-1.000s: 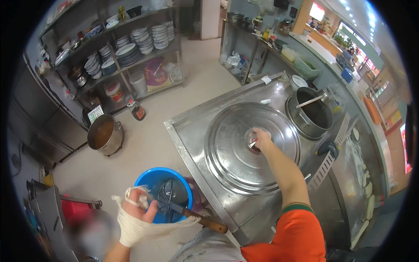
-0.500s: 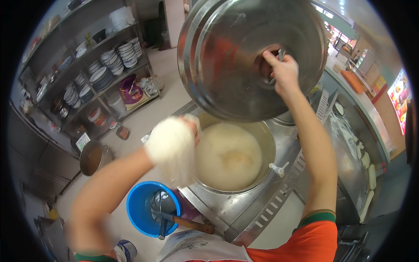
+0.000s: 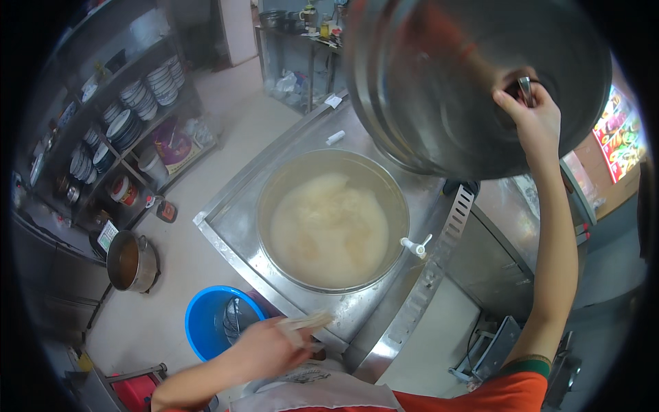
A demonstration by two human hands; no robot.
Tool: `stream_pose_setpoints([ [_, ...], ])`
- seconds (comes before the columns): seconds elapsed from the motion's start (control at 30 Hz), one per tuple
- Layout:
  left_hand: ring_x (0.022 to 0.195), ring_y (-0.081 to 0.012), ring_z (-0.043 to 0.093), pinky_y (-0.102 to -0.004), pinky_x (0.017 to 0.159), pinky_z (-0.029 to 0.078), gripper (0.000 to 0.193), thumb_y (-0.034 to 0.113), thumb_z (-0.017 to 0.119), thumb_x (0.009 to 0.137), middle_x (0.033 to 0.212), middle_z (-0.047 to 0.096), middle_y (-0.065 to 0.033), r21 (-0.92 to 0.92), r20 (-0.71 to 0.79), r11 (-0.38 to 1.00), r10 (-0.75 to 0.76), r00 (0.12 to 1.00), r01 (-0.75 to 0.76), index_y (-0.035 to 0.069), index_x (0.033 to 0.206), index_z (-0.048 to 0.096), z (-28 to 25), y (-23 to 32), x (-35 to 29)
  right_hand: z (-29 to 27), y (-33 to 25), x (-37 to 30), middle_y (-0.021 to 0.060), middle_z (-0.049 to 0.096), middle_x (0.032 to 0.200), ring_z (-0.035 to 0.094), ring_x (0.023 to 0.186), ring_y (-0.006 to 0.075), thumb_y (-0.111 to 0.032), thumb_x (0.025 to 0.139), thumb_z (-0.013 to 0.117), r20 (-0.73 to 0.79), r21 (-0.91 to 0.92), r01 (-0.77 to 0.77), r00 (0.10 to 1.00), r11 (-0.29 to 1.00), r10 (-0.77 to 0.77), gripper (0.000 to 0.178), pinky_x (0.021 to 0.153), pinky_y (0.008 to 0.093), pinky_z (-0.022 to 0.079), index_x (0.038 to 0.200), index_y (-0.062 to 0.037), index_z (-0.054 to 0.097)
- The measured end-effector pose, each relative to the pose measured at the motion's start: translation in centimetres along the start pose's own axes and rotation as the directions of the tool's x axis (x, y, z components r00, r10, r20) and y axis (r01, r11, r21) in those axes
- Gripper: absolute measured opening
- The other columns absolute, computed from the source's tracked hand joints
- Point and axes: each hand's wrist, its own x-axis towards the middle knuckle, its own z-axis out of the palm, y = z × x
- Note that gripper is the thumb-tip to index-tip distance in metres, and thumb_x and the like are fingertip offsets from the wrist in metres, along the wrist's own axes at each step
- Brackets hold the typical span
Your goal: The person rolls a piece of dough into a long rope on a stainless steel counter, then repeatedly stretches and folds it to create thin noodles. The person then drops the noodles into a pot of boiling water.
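Observation:
My right hand (image 3: 537, 123) grips the metal handle of a large round steel lid (image 3: 439, 96), raised at the upper right and tilted on edge. Below and left of it, a big steel pot (image 3: 405, 233) stands uncovered, full of cloudy, pale liquid (image 3: 329, 233) with a foamy, swirled surface. My left hand (image 3: 271, 347) is low, between the pot and the blue bucket (image 3: 195, 319). Its fingers look closed around a pale, blurred thing (image 3: 309, 321) whose kind I cannot make out. Inside the bucket a wire whisk (image 3: 235, 317) shows partly.
The pot rests on a steel counter (image 3: 230, 223), with a white tap (image 3: 415, 246) at its right. A second pot (image 3: 130, 261) stands on the floor at left, near shelves with stacked plates (image 3: 137, 101). A white tube-shaped thing (image 3: 336, 138) lies behind the big pot.
My left hand has dropped from the pot's left rim toward the bucket, and the blurred white bundle around it is gone. The lid is further right in my right hand. The view has shifted.

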Motion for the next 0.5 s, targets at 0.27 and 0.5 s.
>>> stream_pose_setpoints([
  [0.27,0.053,-0.0242,0.058,-0.0362,0.054,0.047,0.011,0.011,0.064,0.077,0.063,0.060,-0.0132,-0.354,-0.371,0.473,-0.863,0.343,0.807,0.001,0.073,0.061,-5.4,1.4,-21.1,-7.9,1.6,-7.9,-0.0020,0.059,0.078,0.051,0.071,0.0080,-0.015,0.073,0.081,0.064,0.143,-0.099,0.994,0.985,0.091,0.024,0.066,0.0246,0.041,0.087,-0.0027,0.066],
  [0.5,0.075,-0.0343,0.067,-0.0413,0.067,0.051,0.021,0.025,0.064,0.075,0.077,0.068,-0.0181,-0.059,0.230,0.543,-0.809,0.541,0.838,0.004,0.077,0.067,0.8,3.2,-26.5,-18.8,3.0,-18.2,-0.0035,0.059,0.082,0.051,0.067,0.0052,-0.016,0.083,0.074,0.008,0.409,-0.313,0.940,0.857,0.340,0.019,0.058,0.0202,0.038,0.097,-0.0081,0.062],
])
